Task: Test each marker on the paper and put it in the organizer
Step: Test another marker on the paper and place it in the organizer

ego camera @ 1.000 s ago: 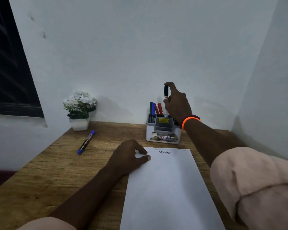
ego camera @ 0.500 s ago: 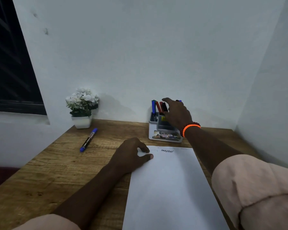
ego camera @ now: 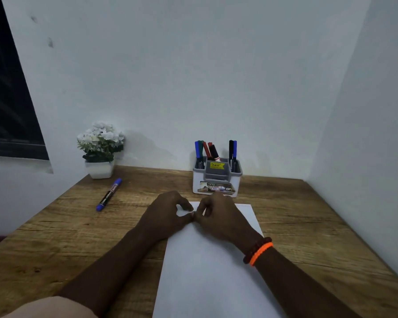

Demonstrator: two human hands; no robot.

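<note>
desk point(ego camera: 285, 214): grained matt wood | paper point(ego camera: 207, 271): smooth matt white | organizer point(ego camera: 217, 180): glossy plastic

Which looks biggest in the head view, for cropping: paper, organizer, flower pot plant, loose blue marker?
1. Paper, though nearness inflates it.
2. Organizer and flower pot plant look alike; unranked.
3. Loose blue marker.

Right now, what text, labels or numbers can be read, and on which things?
"OP.": end of the picture label on the organizer front; rest blurred.
Yellow sticker on the organizer: dark print, too small to read.
Blue marker on the desk: white lettering along its barrel, too blurred to read.
</note>
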